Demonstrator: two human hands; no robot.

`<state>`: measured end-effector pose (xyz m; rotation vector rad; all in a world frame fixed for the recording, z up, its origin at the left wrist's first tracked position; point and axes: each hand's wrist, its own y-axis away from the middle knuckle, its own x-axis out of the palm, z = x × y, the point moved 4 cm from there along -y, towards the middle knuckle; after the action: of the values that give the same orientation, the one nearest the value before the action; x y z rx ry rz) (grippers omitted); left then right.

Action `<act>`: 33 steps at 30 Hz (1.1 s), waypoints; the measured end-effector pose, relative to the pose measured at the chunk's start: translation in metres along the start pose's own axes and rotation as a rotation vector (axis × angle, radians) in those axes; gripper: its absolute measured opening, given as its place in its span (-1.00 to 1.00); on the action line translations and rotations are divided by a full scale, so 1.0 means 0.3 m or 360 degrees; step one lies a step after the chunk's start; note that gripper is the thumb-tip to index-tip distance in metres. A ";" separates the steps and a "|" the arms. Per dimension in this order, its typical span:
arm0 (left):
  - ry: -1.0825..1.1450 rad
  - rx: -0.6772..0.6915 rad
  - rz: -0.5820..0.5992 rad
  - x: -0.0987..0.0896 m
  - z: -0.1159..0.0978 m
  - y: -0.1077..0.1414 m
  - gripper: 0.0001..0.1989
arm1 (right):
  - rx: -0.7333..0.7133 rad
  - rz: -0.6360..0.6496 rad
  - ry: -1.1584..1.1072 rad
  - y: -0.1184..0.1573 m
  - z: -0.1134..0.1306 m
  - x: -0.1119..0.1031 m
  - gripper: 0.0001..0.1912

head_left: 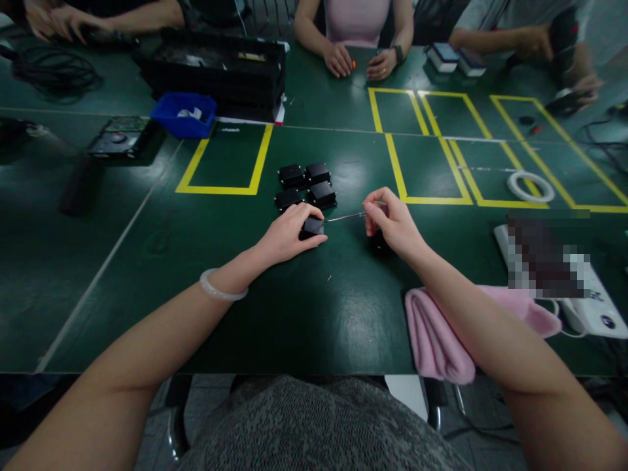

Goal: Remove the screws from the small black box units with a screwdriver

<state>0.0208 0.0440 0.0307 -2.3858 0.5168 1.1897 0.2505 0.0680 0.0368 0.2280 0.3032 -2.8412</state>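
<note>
My left hand (294,234) grips a small black box (314,227) against the green tabletop, thumb and fingers on either side. In my right hand (387,219) is a thin screwdriver (346,216), held almost level, its tip at the box's right side. Several similar black boxes (321,193) sit grouped just beyond my left hand. A dark object (379,244) lies partly hidden under my right hand. One small screw (329,278) rests on the table nearer to me.
Yellow tape outlines (216,191) mark the table. A blue bin (184,114) and a black crate (210,75) stand back left. At right lie a pink cloth (436,333), a white ring (530,186) and a white power strip (603,301). Other people's hands (338,60) rest across the table.
</note>
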 end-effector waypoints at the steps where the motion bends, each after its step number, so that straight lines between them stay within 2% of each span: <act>1: -0.0002 -0.0004 0.0002 0.000 0.000 0.000 -0.67 | 0.0005 0.0003 -0.0012 0.000 0.000 0.001 -0.80; 18: -0.0013 0.0012 -0.0026 0.004 0.006 0.001 -0.67 | 0.0043 0.0046 0.0015 0.002 0.006 0.003 -0.77; 23: -0.0006 -0.0002 -0.0006 0.003 0.004 0.002 -0.66 | 0.0015 0.0024 0.0014 0.001 0.005 0.000 -0.86; 33: -0.0005 -0.0043 0.0022 -0.002 0.000 0.000 -0.66 | 0.0027 0.0056 0.0000 0.001 0.003 0.002 -0.74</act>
<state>0.0203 0.0440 0.0312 -2.4062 0.5204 1.2139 0.2500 0.0674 0.0375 0.2345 0.2723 -2.8101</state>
